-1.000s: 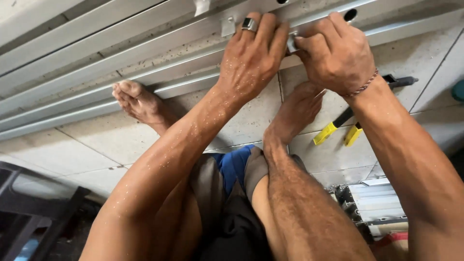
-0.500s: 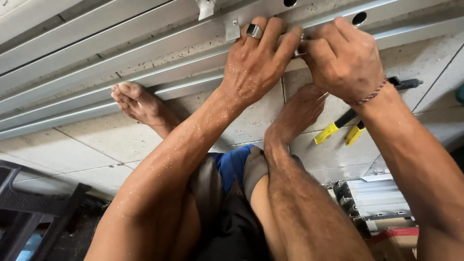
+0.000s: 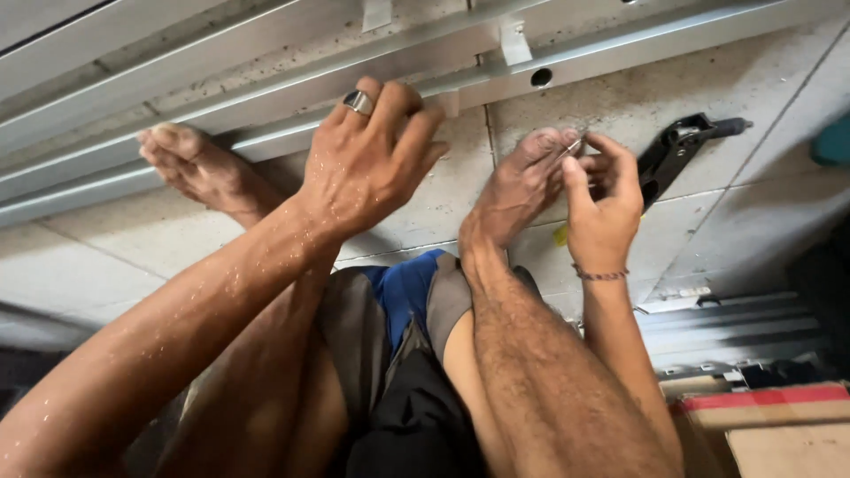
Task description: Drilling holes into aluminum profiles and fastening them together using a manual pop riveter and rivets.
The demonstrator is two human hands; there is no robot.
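Left hand (image 3: 372, 159) presses, fingers bent, on the metal channel (image 3: 266, 133); right hand (image 3: 602, 199) pinches a small screw (image 3: 574, 146). Black tool (image 3: 677, 150) lies just beyond, bare foot (image 3: 522, 181) beside.

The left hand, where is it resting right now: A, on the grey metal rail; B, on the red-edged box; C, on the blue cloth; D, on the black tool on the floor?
A: the left hand, with a ring on one finger, lies fingers-down on the grey metal rail, far from the black tool.
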